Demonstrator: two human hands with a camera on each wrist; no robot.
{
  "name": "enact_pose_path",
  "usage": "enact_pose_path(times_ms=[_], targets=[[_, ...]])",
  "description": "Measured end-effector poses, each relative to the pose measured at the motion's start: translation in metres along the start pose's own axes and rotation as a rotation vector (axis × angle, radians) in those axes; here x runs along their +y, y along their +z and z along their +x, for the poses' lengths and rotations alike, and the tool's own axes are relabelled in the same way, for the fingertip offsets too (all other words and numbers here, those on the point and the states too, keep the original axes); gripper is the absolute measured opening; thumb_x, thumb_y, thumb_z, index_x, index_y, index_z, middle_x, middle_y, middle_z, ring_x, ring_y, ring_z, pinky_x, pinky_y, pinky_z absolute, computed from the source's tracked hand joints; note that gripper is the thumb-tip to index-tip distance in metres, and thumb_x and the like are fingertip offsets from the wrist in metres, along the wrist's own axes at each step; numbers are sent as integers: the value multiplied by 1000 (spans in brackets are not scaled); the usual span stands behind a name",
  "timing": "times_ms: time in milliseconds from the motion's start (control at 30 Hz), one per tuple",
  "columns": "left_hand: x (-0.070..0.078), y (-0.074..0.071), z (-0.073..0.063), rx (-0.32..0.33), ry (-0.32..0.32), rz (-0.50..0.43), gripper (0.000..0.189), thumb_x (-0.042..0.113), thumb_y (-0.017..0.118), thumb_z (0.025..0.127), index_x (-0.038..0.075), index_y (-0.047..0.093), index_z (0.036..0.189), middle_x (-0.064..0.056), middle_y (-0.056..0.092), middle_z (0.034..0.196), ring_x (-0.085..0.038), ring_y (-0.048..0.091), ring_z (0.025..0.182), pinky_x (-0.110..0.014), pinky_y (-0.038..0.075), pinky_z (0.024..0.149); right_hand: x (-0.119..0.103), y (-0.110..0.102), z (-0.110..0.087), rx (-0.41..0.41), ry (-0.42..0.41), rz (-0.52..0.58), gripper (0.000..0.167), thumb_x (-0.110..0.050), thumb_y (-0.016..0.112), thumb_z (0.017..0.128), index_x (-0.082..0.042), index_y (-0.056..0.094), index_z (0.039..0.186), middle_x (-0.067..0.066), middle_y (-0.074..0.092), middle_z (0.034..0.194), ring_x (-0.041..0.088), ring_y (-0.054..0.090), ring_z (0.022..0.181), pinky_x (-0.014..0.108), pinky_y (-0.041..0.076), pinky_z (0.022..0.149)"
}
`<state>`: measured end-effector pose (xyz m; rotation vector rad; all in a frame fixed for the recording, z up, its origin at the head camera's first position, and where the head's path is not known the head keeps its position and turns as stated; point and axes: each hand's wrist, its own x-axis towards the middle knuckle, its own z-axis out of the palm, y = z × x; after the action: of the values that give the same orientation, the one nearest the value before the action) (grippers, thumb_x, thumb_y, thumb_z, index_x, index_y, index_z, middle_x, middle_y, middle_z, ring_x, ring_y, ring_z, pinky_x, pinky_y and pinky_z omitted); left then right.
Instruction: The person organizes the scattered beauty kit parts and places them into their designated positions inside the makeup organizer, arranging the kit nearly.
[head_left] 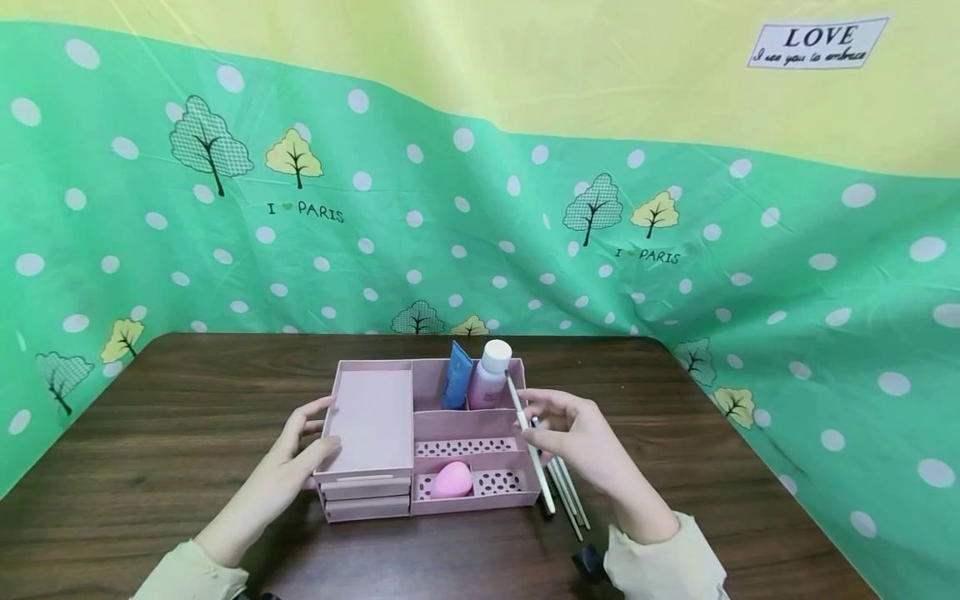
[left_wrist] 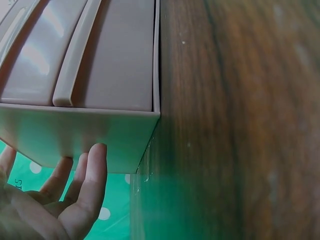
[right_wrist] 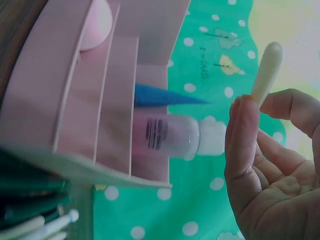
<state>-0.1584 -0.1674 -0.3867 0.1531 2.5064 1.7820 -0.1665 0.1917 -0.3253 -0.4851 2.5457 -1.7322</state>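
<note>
A pink desk organizer (head_left: 375,417) stands on the table, with drawers at its left and open compartments at its right. My left hand (head_left: 288,462) rests against its left side; in the left wrist view the fingertips touch the side wall (left_wrist: 122,140). My right hand (head_left: 581,437) pinches a slim white-handled makeup brush (head_left: 535,458) between thumb and fingers, slanting above the organizer's right edge. The handle's rounded end (right_wrist: 270,65) sticks up past the fingertips in the right wrist view. Inside the back compartment stand a blue tube (head_left: 457,379) and a white-capped pink bottle (head_left: 489,379).
A pink makeup sponge (head_left: 452,481) sits in the front compartment. Several slim pale-handled sticks (head_left: 573,492) lie beside the organizer's right side, under my right hand. Behind the dark wooden table (head_left: 202,417) hangs a green and yellow printed cloth (head_left: 450,208).
</note>
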Motion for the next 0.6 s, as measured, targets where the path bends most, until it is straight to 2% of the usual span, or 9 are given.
enact_pose_path(times_ms=[300, 600], targets=[[0, 1, 0, -7, -3, 3, 57, 27, 53, 101, 25, 27, 152, -21, 36, 142, -20, 56, 96, -32, 48, 68, -11, 13, 9, -4, 26, 55, 51, 3, 68, 84, 4, 57, 133, 21, 64, 101, 10, 63, 69, 32, 57, 59], [1, 0, 0, -6, 2, 3, 56, 27, 52, 101, 24, 28, 151, -21, 36, 142, -21, 56, 97, -33, 48, 68, -24, 29, 21, -17, -29, 156, 51, 6, 66, 84, 10, 53, 134, 26, 65, 101, 7, 64, 69, 29, 58, 59]])
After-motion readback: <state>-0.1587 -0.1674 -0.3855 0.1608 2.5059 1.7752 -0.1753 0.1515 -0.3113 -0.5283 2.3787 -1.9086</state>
